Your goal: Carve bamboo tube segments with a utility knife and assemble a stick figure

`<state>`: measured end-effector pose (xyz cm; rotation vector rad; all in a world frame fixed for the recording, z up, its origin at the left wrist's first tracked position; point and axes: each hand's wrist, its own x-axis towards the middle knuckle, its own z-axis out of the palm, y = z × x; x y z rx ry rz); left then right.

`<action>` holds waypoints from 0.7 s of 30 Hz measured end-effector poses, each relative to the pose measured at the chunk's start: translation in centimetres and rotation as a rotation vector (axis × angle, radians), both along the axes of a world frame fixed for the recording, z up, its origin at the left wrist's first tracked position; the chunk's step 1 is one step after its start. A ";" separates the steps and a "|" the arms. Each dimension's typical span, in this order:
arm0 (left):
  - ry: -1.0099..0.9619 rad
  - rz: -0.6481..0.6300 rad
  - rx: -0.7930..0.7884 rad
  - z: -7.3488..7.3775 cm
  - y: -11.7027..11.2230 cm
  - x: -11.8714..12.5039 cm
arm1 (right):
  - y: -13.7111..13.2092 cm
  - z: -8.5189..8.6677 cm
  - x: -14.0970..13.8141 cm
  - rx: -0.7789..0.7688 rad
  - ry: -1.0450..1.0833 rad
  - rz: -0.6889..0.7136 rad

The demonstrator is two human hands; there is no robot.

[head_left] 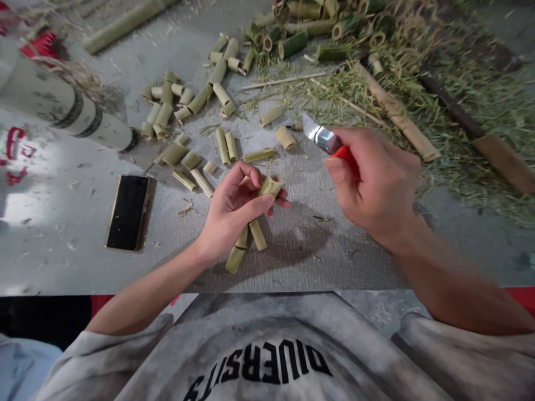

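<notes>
Between the thumb and fingers of my left hand (236, 209) is a short bamboo piece (270, 188), its hollow cut end tilted up and to the right. Under that hand, more cut bamboo pieces (236, 258) lie on the grey table (301, 267). My right hand (376, 186) is closed around the red handle of a knife (320, 135), raised to the right of the left hand. The blade points up and left, apart from the held piece. Just beyond the blade lie a short bamboo tube (285, 138) and a small dark-tipped tool (295, 127).
A phone (127, 213) lies at the left, near a patterned cylinder (62, 103). Several bamboo figures (161, 108) and loose pieces sit beyond my left hand. Bamboo tubes (293, 44), green shavings (460, 111) and a long wooden-handled blade (505, 161) occupy the far right.
</notes>
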<state>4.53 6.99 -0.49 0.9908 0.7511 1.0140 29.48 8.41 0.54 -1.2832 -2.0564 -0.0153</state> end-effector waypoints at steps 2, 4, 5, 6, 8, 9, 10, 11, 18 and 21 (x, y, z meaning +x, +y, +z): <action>-0.005 -0.003 -0.027 0.1 0.0 0.1 | -0.1 0.0 0.0 -0.004 0.012 0.081; -0.006 0.001 -0.041 0.1 -0.1 0.1 | -0.1 0.0 0.0 -0.017 0.003 0.166; -0.001 0.005 -0.043 0.1 -0.1 0.1 | -0.1 0.0 0.0 -0.039 -0.016 0.201; 0.007 0.009 -0.041 0.0 -0.2 0.1 | -0.1 0.1 0.1 -0.063 -0.040 0.226; 0.029 0.026 -0.027 -0.1 -0.2 0.0 | -0.2 0.2 0.1 -0.096 -0.079 0.250; 0.041 0.040 -0.015 -0.2 -0.2 0.0 | -0.2 0.2 0.1 -0.104 -0.093 0.260; 0.050 0.055 -0.002 -0.3 -0.2 0.0 | -0.3 0.3 0.1 -0.106 -0.104 0.269; 0.056 0.067 0.012 -0.4 -0.2 -0.1 | -0.3 0.3 0.0 -0.104 -0.115 0.277; 0.088 0.097 0.074 -0.5 -0.1 -0.1 | -0.5 0.4 -0.2 -0.113 -0.189 0.288; 0.119 0.126 0.081 -0.5 -0.2 -0.2 | -0.5 0.3 -0.3 -0.123 -0.187 0.276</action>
